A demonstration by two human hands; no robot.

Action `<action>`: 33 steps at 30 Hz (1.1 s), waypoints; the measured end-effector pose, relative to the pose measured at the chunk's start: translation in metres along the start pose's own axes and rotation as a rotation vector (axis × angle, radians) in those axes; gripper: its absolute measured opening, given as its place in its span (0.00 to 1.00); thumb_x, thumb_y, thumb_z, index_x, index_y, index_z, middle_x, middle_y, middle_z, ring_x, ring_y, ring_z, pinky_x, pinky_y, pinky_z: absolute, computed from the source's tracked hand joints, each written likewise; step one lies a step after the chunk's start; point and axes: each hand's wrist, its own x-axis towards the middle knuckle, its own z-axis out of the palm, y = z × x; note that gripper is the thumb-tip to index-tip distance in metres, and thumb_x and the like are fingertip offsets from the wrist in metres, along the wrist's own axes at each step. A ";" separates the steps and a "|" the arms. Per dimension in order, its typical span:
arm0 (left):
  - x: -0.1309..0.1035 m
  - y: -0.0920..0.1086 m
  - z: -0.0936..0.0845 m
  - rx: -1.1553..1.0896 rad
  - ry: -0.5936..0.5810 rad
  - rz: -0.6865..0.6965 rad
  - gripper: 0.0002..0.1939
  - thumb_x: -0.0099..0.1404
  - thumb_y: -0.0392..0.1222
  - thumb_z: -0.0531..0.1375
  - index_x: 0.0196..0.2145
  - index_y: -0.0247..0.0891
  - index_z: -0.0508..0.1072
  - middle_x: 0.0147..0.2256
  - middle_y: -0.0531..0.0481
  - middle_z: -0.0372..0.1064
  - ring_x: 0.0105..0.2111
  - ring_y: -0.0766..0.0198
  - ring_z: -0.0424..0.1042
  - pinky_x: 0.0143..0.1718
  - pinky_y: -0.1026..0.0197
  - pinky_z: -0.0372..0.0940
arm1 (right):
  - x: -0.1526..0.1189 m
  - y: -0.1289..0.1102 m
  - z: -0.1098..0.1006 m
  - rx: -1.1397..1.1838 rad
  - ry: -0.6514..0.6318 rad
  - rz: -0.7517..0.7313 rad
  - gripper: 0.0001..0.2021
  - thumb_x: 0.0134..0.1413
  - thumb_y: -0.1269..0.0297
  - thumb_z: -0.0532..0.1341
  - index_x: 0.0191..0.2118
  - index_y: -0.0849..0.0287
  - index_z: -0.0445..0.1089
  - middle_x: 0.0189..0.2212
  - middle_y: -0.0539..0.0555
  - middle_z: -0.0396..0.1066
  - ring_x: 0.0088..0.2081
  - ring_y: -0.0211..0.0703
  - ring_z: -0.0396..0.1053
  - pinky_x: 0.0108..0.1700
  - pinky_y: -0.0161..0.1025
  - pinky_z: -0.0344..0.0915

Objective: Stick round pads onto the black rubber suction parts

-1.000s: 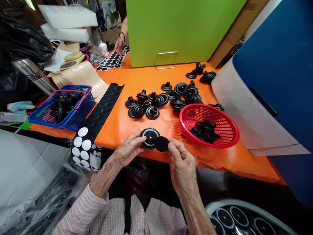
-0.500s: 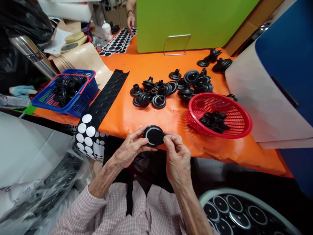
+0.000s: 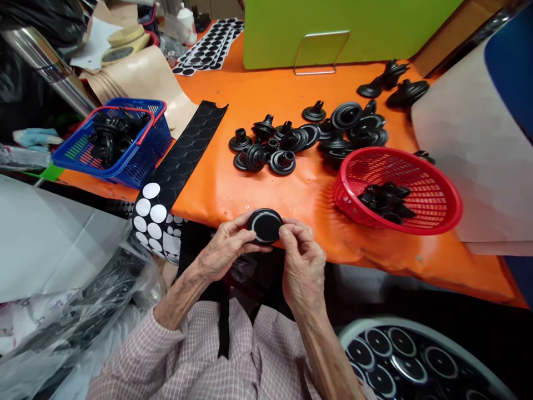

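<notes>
At the table's front edge, my left hand (image 3: 231,244) grips a round black plastic part (image 3: 252,221) by its left rim, flat face up. A black round sticker (image 3: 267,226) lies over the middle of that face, with a pale ring showing around it. My right hand (image 3: 303,244) is closed, thumb and forefinger pinched at the sticker's right edge. Beyond my hands, several black stemmed discs (image 3: 283,161) lie in a loose pile. To the left, a black strip of round stickers (image 3: 187,150) hangs over the edge, white circles showing on its lower end.
A red basket (image 3: 452,203) with small black parts stands right of my hands. The blue basket (image 3: 145,161) on the left holds black parts. Behind stands a green board (image 3: 353,33) with a wire stand. A tub (image 3: 347,333) of ringed black discs sits low at right.
The black sticker, which sat off to the right on the part, now lies centred on its face. My view has shifted. The other person's hand at the back has mostly left view.
</notes>
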 end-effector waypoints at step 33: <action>-0.003 -0.007 -0.004 -0.012 0.205 0.155 0.18 0.55 0.40 0.66 0.44 0.34 0.74 0.44 0.45 0.73 0.44 0.56 0.74 0.37 0.60 0.74 | -0.004 0.011 0.026 -0.700 0.096 -0.719 0.03 0.63 0.72 0.53 0.39 0.58 0.61 0.39 0.60 0.64 0.44 0.45 0.66 0.43 0.43 0.67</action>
